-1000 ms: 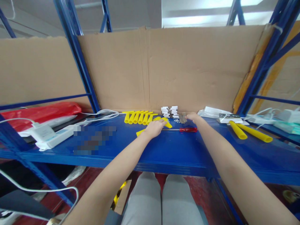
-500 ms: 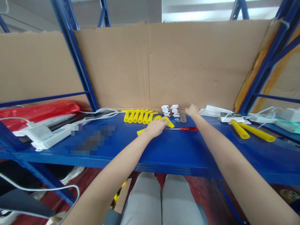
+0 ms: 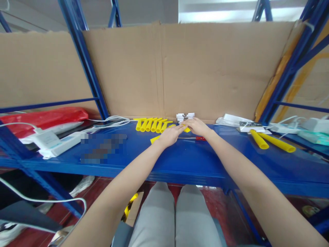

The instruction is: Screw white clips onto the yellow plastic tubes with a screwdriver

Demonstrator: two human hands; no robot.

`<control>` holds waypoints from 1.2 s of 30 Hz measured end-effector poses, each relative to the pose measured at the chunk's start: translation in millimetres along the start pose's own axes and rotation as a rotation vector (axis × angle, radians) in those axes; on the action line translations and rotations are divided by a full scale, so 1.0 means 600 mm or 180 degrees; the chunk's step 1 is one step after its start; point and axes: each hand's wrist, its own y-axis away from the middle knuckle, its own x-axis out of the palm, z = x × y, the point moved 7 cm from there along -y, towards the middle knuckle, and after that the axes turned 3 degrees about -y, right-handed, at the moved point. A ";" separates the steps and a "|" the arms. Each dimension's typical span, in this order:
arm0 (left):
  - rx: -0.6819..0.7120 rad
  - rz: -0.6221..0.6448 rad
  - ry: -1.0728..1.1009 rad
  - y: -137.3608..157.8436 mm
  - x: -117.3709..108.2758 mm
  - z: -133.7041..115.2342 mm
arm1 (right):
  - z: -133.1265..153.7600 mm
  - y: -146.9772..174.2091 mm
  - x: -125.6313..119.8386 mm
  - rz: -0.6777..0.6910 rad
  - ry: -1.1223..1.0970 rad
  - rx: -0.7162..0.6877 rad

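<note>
My left hand [image 3: 169,135] is closed on a yellow plastic handle, whose hollow end [image 3: 155,139] sticks out on the left below the wrist. Its far end shows only as a bit of yellow beyond the fingertips. My right hand [image 3: 198,127] meets the left fingertips over that end. Its fingers are bent together, and whatever they hold is hidden. Just under both hands lies a screwdriver [image 3: 200,138] with a red handle, partly covered by the right hand. Behind the hands stands a stack of small white pieces [image 3: 185,116].
Several yellow handles [image 3: 153,125] stand in a row at the left. Two longer yellow tubes [image 3: 280,144] lie at the right by a white packet [image 3: 252,127]. A white power strip [image 3: 61,144] and cables lie at the left. A cardboard sheet [image 3: 205,72] closes the back.
My right hand has come from the back right, near the small loose pieces, leftward to my left hand. The left hand stays on the yellow handle.
</note>
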 end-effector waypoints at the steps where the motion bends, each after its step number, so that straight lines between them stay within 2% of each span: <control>1: -0.0031 -0.0025 0.0019 0.000 -0.001 0.002 | 0.001 -0.002 0.000 0.0059 0.0007 0.0036; 6: -0.0111 -0.0120 0.0150 0.000 -0.009 0.010 | -0.002 -0.001 -0.003 0.0157 0.0204 0.0279; 17: -0.0189 -0.0206 0.0010 0.003 -0.015 0.019 | -0.003 -0.001 -0.003 0.0045 0.0346 0.0121; 22: -0.0463 -0.0166 -0.0121 0.003 -0.018 0.025 | -0.003 0.001 -0.006 0.0005 0.0381 0.0161; 29: -0.0886 -0.0189 -0.0315 0.008 -0.025 0.048 | -0.029 0.009 -0.012 -0.0315 -0.0005 0.0828; 36: -0.1169 -0.0020 -0.0285 -0.002 -0.018 0.071 | -0.051 0.015 0.000 -0.0071 -0.0392 0.1530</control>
